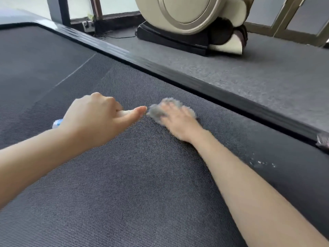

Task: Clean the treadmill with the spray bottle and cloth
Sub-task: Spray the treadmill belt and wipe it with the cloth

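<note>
Head view: on the dark treadmill belt (124, 184), the left hand (96, 120) has its grip clamped round the mostly hidden spray bottle (57, 123). Just right of it, the blurred right hand (179, 123), grip apart, presses a grey cloth (164, 108) flat. Droplets (261, 164) lie near-right, and a short wipe could miss them, leaving the belt slippery.

Soft daylight from the windows (122, 5) up top, even; shadows under my arms (249, 184) faint. My right hand (179, 122) and the cloth (167, 107) are motion-blurred; left hand (92, 118) sharp. The treadmill belt (142, 193) weave is crisp up close, side rail (178, 72) smeared. Wide-angle stretches the edges.
</note>
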